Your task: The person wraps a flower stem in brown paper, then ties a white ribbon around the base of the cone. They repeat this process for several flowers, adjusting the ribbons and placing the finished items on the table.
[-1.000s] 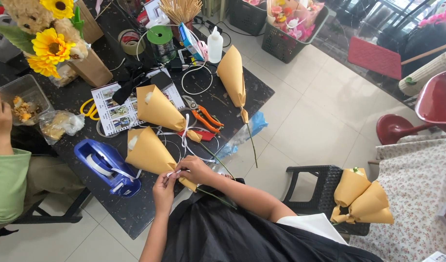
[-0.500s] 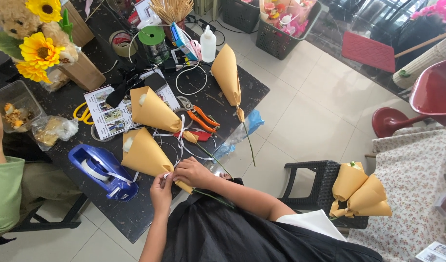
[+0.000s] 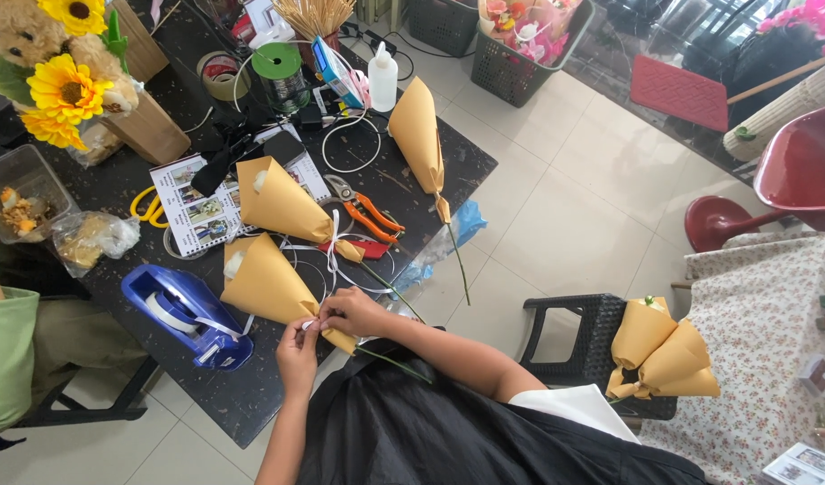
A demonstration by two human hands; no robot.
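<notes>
A kraft-paper cone wrapped around a flower (image 3: 267,283) lies on the black table (image 3: 251,404) in front of me, its narrow end toward my body. My left hand (image 3: 297,355) pinches a thin white ribbon (image 3: 310,324) at that narrow end. My right hand (image 3: 354,311) closes over the cone's neck beside it, and the green stem sticks out past it across my black apron. The two hands touch each other at the neck.
A blue tape dispenser (image 3: 192,316) sits left of the cone. Two more paper cones (image 3: 282,202) (image 3: 419,135), orange pruners (image 3: 369,214), yellow scissors (image 3: 147,207) and a bottle (image 3: 383,79) lie farther on. Finished cones (image 3: 664,352) rest on a black chair. A person's green sleeve (image 3: 4,355) is at left.
My hands stay at the cone's neck with only small finger movement. The view has shifted slightly, and the other person's hand at the left edge has dropped lower.
</notes>
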